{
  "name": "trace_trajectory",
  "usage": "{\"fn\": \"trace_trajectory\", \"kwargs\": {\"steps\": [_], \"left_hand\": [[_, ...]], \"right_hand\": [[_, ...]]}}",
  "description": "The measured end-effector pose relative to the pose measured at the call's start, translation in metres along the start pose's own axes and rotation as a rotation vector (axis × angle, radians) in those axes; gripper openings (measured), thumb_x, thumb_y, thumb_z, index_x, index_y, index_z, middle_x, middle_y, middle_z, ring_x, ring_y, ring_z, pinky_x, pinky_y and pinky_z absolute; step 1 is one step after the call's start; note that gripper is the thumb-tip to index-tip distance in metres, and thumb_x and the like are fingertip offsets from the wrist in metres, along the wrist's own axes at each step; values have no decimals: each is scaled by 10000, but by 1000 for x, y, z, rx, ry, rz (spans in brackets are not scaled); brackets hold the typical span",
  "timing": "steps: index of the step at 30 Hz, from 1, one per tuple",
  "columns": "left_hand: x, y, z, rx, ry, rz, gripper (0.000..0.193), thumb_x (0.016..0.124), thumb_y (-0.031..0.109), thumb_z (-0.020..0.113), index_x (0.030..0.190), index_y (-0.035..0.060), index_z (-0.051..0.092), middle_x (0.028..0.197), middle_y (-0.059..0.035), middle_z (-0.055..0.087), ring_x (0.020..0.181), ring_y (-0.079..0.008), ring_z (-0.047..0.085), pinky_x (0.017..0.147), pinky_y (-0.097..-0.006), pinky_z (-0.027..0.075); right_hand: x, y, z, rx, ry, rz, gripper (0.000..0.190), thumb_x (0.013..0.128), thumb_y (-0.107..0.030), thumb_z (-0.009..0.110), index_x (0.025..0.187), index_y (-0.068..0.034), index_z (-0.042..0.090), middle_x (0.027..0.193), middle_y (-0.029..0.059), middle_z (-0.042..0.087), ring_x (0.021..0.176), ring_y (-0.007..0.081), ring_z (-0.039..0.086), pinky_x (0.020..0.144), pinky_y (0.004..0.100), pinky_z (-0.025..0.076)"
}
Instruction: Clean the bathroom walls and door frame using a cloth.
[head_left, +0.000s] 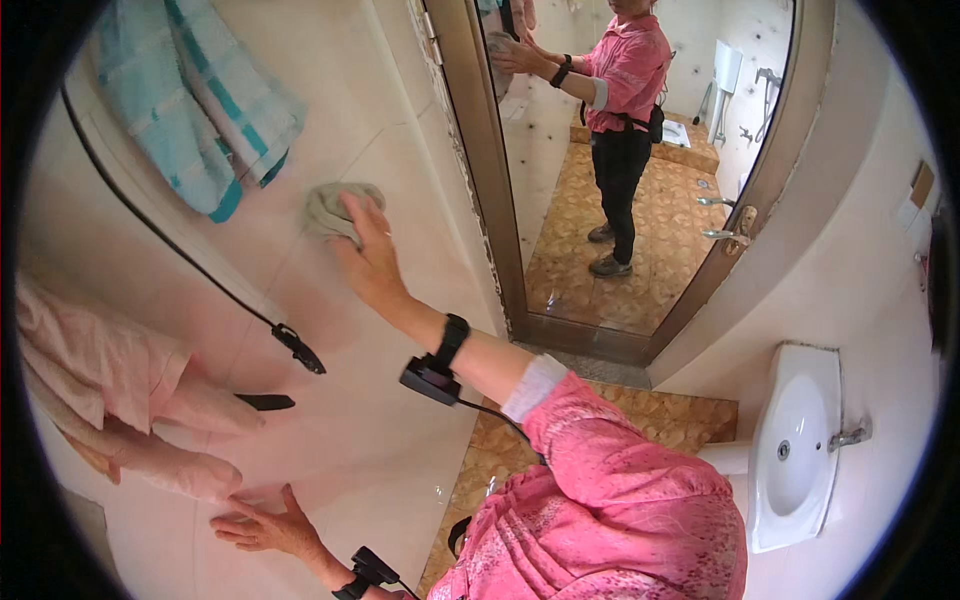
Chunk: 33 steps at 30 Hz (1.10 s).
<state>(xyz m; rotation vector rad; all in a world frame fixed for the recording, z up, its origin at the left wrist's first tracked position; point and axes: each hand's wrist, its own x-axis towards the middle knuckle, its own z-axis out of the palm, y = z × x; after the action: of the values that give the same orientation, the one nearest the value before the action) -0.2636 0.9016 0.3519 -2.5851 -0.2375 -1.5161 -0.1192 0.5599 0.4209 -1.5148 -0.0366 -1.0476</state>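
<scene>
With my right hand (373, 262) I press a crumpled grey-beige cloth (330, 208) against the pale tiled wall (390, 450). The fingers lie over the cloth, beside a tile joint. A blue-and-white checked towel (202, 105) hangs above and to the left of it. Lower down, my left hand (266, 527) touches the same wall, fingers spread and nothing in them. Its fingertips are close to the lower end of a hanging pink towel (120, 390). Both wrists wear black straps with small black devices.
A black cord (172, 232) with a black end piece (298, 349) hangs between the towels. A brown-framed door (480, 157) with reflective glass (555, 247) mirrors a person in pink. The white washbasin (799, 450) has a metal tap (851, 435). Brown patterned tiles (660, 416) cover the floor.
</scene>
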Motion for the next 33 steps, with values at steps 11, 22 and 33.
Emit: {"fn": "trace_trajectory", "kwargs": {"steps": [11,22,33], "left_hand": [[0,-2,-1,126,51,190,1053,664,562,667,1436,190,55,1449,-271,-9,1315,-484,59,987,-621,154],[-4,-15,12,215,-166,189,1202,641,790,472,1399,63,-113,1271,-508,-82,1161,-691,46,797,-751,233],[0,-11,4,172,67,262,1054,698,622,595,1433,129,22,1443,-280,-13,1305,-503,55,969,-638,165]], "right_hand": [[47,60,23,-298,277,-390,531,661,-64,492,1191,-54,478,1281,174,399,1169,362,365,964,475,273],[57,147,-1,-261,585,-43,514,768,-68,473,1272,-23,383,1207,223,445,1156,377,376,979,446,286],[69,54,10,-319,163,-446,564,631,-28,539,1191,-85,506,1240,244,431,1168,404,376,945,484,299]]}}
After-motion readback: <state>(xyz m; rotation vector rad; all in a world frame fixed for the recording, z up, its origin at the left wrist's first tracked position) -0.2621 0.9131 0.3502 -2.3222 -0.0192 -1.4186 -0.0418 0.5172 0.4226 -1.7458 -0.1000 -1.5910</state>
